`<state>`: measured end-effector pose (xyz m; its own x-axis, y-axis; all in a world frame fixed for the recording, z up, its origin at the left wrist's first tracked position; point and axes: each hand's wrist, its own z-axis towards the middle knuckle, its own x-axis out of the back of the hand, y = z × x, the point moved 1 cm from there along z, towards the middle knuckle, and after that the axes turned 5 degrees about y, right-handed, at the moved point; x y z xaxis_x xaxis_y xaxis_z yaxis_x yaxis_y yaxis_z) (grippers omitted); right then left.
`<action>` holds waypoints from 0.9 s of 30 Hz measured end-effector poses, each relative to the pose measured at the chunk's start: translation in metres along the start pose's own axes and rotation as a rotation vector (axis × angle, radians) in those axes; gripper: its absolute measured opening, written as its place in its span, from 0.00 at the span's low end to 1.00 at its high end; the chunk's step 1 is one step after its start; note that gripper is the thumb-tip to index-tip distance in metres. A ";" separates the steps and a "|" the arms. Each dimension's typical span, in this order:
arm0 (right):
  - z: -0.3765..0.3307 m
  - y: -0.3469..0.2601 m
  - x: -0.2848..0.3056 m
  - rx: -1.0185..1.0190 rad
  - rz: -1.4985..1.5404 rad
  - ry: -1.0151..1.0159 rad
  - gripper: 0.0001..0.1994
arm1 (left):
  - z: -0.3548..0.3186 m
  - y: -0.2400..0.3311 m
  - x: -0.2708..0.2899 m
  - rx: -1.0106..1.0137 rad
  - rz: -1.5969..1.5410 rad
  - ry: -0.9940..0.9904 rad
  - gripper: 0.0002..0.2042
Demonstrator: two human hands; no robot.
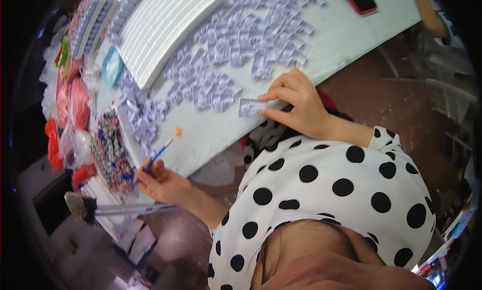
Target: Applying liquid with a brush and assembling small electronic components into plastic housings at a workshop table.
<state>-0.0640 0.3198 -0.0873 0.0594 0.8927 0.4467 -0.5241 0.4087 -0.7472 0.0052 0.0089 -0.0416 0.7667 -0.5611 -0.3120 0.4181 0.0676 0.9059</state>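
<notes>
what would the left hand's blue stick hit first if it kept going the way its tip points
Probably the small orange blob on the white table, just past the tip of the blue stick held in the left hand. Height above the table is unclear.

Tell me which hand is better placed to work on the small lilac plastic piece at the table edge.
Probably both: the right hand already pins the small lilac plastic piece with its fingertips, while the left hand holds the blue-handled brush aimed toward it.
</notes>
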 end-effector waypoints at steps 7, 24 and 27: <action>0.050 0.043 0.063 -0.030 -0.402 0.423 0.13 | 0.001 -0.002 0.015 -0.003 0.090 0.099 0.11; 0.051 0.095 0.089 -0.210 -0.501 0.343 0.14 | 0.003 -0.015 0.000 -0.075 0.206 0.022 0.12; 0.053 0.090 0.092 -0.186 -0.459 0.384 0.14 | 0.003 -0.015 -0.005 -0.105 0.251 -0.001 0.13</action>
<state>-0.1508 0.4281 -0.0872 0.5629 0.6087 0.5591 -0.2182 0.7619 -0.6098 -0.0059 0.0084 -0.0526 0.8521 -0.5170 -0.0814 0.2635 0.2893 0.9203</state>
